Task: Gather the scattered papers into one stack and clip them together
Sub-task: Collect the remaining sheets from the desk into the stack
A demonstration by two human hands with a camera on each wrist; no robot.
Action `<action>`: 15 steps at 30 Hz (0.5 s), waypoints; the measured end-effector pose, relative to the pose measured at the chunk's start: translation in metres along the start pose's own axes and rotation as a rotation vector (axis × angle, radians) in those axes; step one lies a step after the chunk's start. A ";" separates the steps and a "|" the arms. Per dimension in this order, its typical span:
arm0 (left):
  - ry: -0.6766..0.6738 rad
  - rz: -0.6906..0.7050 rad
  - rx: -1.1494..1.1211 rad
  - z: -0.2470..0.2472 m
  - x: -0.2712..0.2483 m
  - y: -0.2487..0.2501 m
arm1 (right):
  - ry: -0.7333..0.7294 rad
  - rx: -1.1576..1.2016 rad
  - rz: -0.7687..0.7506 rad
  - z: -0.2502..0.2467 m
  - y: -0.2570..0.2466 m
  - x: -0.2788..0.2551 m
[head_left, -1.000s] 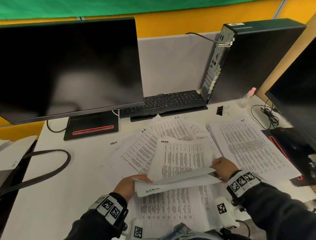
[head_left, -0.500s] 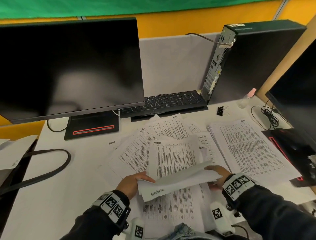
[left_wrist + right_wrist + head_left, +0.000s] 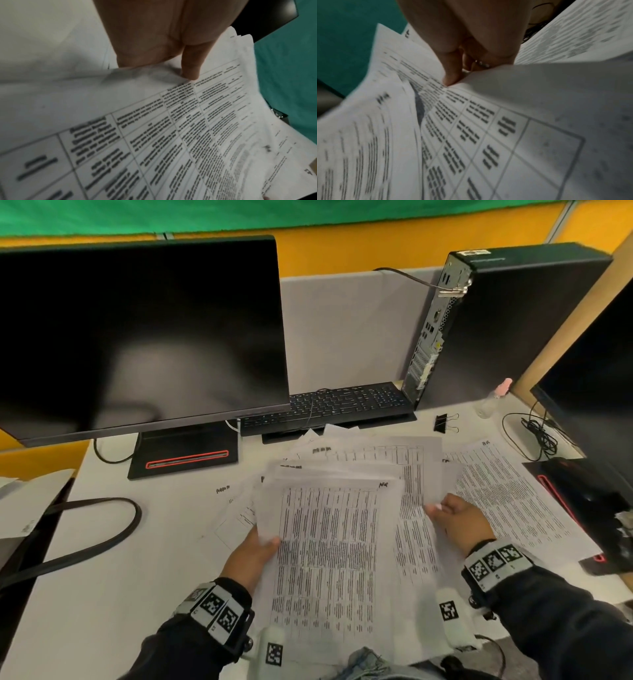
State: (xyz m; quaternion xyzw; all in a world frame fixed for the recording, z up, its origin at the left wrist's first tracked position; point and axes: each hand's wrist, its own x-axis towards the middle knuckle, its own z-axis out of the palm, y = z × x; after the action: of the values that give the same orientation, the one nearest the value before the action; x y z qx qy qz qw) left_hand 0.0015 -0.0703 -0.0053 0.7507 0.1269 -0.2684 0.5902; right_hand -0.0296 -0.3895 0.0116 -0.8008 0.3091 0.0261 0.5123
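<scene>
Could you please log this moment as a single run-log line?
phase: gathering | left hand: grips sheaf | right hand: grips sheaf | binder clip: untouched by keyboard

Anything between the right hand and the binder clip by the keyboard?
Nothing upright. Only flat papers lie on the desk between the right hand and the clip, but that hand grips sheets now.

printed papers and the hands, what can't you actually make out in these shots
- Text on the white printed papers: too small in the head view, blurred in both wrist views.
- Left hand: fingers hidden under the sheets; only the thumb shows on top.
- Right hand: fingertips tucked under a page edge.
- Sheet count: overlapping pages hide it.
- Small black binder clip: too small to judge.
</scene>
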 end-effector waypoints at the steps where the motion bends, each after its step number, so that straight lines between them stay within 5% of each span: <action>1: 0.008 0.011 0.002 0.000 0.000 0.002 | -0.033 0.037 -0.012 0.002 0.000 0.000; 6: 0.052 0.074 -0.100 -0.001 0.004 0.003 | -0.218 0.127 -0.029 0.026 -0.006 -0.007; 11: 0.069 0.063 -0.258 -0.016 0.002 -0.007 | -0.517 -0.068 0.021 0.039 0.003 0.003; 15: -0.060 0.034 -0.246 -0.022 -0.005 -0.022 | -0.355 -0.003 0.053 0.037 0.000 0.015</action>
State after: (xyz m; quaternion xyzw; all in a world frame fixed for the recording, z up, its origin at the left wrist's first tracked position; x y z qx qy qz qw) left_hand -0.0083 -0.0425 -0.0166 0.6661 0.1283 -0.2631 0.6860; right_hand -0.0071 -0.3659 -0.0108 -0.7760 0.2349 0.1812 0.5566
